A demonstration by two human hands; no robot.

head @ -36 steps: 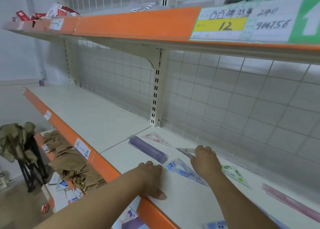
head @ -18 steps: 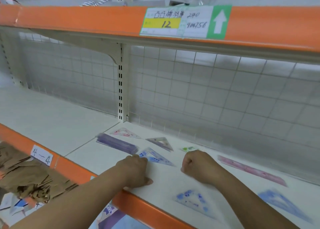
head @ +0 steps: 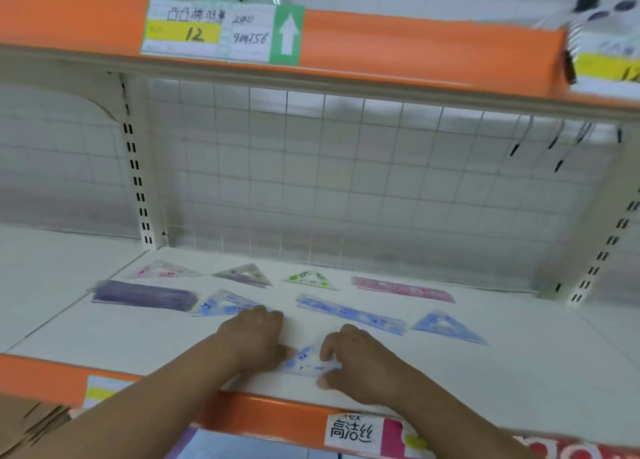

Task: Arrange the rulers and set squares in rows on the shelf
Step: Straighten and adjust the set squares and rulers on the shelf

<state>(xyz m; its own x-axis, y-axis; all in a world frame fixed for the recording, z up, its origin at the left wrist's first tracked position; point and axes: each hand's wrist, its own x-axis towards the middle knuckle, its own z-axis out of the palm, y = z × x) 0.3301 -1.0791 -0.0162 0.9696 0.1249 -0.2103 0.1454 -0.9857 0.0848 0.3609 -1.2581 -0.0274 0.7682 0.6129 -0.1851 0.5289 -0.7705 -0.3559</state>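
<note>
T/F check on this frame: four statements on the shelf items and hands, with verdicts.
1. The green plastic set square lies in the back row, near the wire grid. True.
2. The right hand holds the pink plastic ruler. False: it pinches the small blue set square near the white shelf front edge; the pink plastic ruler lies untouched at the back.
3. The purple plastic ruler lies left of the left hand. True.
4. The green label's white arrow points down. False: it points up.

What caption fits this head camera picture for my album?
Right hand pinches a small blue set square, left hand touching it, at the shelf front; a blue ruler lies behind.
</note>
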